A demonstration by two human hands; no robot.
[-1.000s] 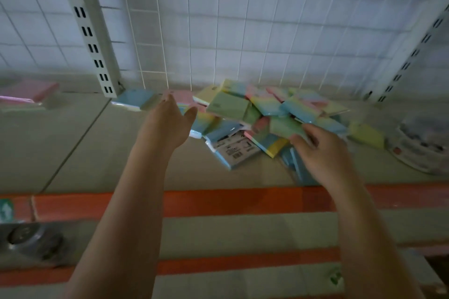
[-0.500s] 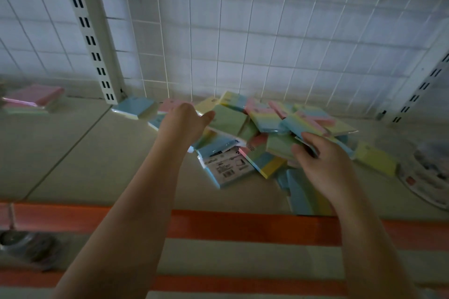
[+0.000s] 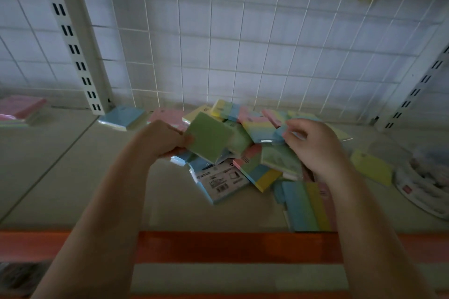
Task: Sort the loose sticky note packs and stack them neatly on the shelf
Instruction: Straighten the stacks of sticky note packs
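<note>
Left hand (image 3: 165, 139) grips green pack (image 3: 209, 137), tilted above pile; right hand (image 3: 313, 143) pinches pastel pack (image 3: 279, 132). Bare shelf (image 3: 60, 165) lies left.

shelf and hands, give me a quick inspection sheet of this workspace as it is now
surface: beige shelf with an orange front edge, dimly lit
job's things: loose pile of sticky note packs at the back middle; green pack lifted off it; blue pack lying apart by the upright
clutter: pink stack far left; yellow pack and white packet at right
hands: left hand grips the green pack; right hand pinches a pack on top of the pile
cables: nothing seen
surroundings: white wire grid behind, slotted upright at left
</note>
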